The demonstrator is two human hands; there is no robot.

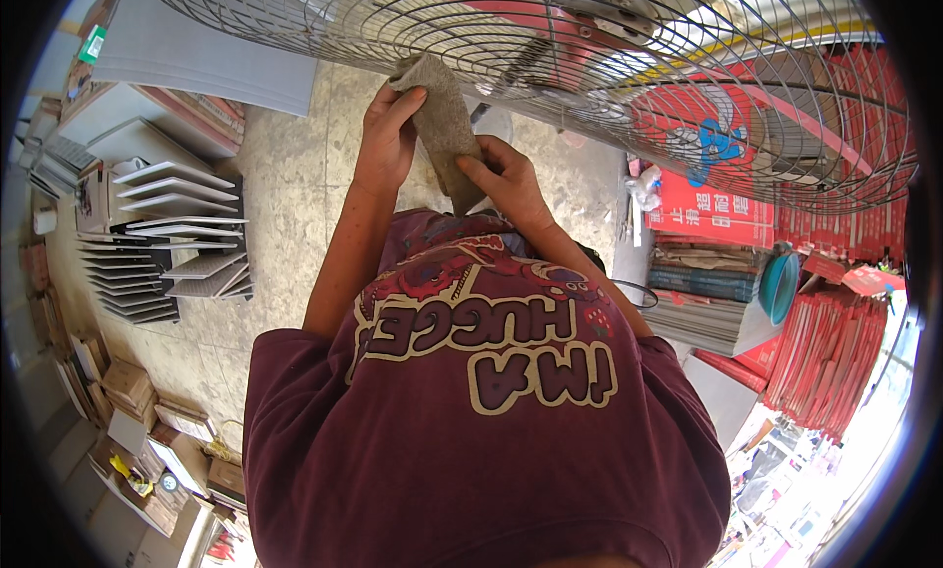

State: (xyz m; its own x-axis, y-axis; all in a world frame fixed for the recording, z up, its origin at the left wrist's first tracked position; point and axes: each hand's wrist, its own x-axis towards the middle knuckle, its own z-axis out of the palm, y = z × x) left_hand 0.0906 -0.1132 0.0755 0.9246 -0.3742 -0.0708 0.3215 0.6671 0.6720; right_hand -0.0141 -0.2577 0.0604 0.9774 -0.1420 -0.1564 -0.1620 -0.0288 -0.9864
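Observation:
A folded grey-brown cloth (444,121) is stretched between my two hands, just under the wire fan guard. My left hand (389,136) grips its upper left edge, thumb on top and fingers behind. Lower down on the right side, my right hand (507,180) pinches the cloth between thumb and fingers. The cloth's lower end hangs toward my lap. Above it, the large round wire fan guard (432,23) spans the top of the view; whether the cloth touches the wires, I cannot tell.
Tile samples stand in a rack (187,229) at the left, with cardboard boxes (128,381) nearer. On the right are stacked red cartons (825,362), a teal bowl (778,288) and a red printed panel (707,205). Bare concrete floor (285,195) shows between.

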